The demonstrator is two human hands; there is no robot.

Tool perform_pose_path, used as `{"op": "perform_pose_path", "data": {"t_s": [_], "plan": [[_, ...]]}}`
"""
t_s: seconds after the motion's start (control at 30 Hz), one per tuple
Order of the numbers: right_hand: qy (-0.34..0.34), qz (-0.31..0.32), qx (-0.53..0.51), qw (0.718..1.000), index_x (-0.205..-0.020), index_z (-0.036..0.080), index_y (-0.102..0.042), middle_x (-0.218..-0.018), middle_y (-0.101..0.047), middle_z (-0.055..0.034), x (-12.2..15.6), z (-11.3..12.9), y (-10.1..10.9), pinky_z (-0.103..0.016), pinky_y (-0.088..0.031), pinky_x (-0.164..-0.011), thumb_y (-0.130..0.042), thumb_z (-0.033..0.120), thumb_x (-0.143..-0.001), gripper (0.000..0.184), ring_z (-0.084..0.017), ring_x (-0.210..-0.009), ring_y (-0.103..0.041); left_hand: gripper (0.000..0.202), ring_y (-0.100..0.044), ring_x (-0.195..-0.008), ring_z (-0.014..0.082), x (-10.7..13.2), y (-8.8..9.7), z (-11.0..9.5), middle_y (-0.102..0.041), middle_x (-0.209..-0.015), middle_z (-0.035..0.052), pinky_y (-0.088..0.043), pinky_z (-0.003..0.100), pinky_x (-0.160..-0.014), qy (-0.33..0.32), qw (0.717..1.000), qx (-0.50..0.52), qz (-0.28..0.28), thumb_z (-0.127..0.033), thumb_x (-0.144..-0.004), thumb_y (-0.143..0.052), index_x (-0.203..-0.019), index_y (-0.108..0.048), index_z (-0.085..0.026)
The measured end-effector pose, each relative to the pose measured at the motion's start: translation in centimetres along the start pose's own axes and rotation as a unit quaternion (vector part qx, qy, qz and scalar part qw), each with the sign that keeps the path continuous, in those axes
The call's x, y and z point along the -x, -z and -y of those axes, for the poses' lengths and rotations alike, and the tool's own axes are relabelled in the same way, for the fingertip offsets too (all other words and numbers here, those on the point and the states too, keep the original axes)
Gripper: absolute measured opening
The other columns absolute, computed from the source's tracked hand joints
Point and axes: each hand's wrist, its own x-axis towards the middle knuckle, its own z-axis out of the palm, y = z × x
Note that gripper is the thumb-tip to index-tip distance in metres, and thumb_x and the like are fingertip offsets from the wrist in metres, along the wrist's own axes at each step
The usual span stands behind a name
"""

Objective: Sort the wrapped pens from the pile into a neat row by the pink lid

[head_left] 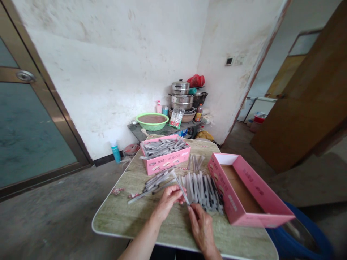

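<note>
A slim whitish pen (pixel 180 185), seemingly in a clear sleeve, slants between my hands above the table. My left hand (pixel 170 199) pinches it along its lower half. At its near end, the thumb and fingers of my right hand (pixel 201 223) are closed on it. Just beyond my right hand lies a row of similar pens (pixel 199 187), side by side, some with dark ends. A looser pile of pens (pixel 158 180) rests past my left hand. Behind that stands a pink box (pixel 168 160) heaped with more pens.
A second pink box (pixel 255 187), with its brown bottom showing, stands at the right of the table (pixel 121 213). Beyond the table, a low dark stand (pixel 139 133) bears a green basin (pixel 152 126) and stacked steel pots (pixel 181 94). A blue tub (pixel 320 234) is at lower right.
</note>
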Motion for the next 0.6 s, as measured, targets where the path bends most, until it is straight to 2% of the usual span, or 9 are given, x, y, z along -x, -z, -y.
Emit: {"op": "perform_pose_path", "data": {"t_s": [0.17, 0.43, 0.6], "plan": [[0.007, 0.02, -0.008, 1.0, -0.087, 0.019, -0.063, -0.07, -0.064, -0.0021, -0.01, -0.28, -0.12, -0.02, -0.043, -0.057, -0.042, 0.036, -0.094, 0.028, -0.014, -0.059, -0.061, 0.035, -0.061, -0.066, 0.0142, 0.16, -0.12, -0.52, -0.069, -0.082, 0.0101, -0.044, 0.022, -0.057, -0.013, 0.999, -0.033, -0.004, -0.039, -0.08, -0.066, -0.099, -0.065, -0.01], [-0.024, 0.001, -0.005, 1.0, -0.084, 0.019, -0.062, -0.067, -0.065, -0.0005, 0.04, -0.16, 0.01, -0.02, -0.045, -0.054, -0.048, 0.04, -0.091, 0.026, -0.013, -0.055, -0.06, 0.036, -0.061, -0.065, 0.0153, 0.07, -0.23, -0.08, -0.068, -0.078, 0.0094, -0.047, 0.025, -0.058, -0.024, 0.999, -0.037, -0.024, -0.042, -0.076, -0.069, -0.092, -0.066, -0.01], [-0.008, 0.022, -0.01, 1.0, -0.095, 0.018, -0.063, -0.074, -0.067, -0.0033, -0.26, 0.15, 0.16, -0.02, -0.045, -0.059, -0.042, 0.038, -0.094, 0.029, -0.014, -0.062, -0.063, 0.034, -0.06, -0.062, 0.0146, -0.01, -0.09, -0.18, -0.067, -0.074, 0.0081, -0.048, 0.025, -0.057, -0.03, 0.998, -0.039, -0.035, -0.041, -0.076, -0.069, -0.089, -0.065, -0.01]]}}
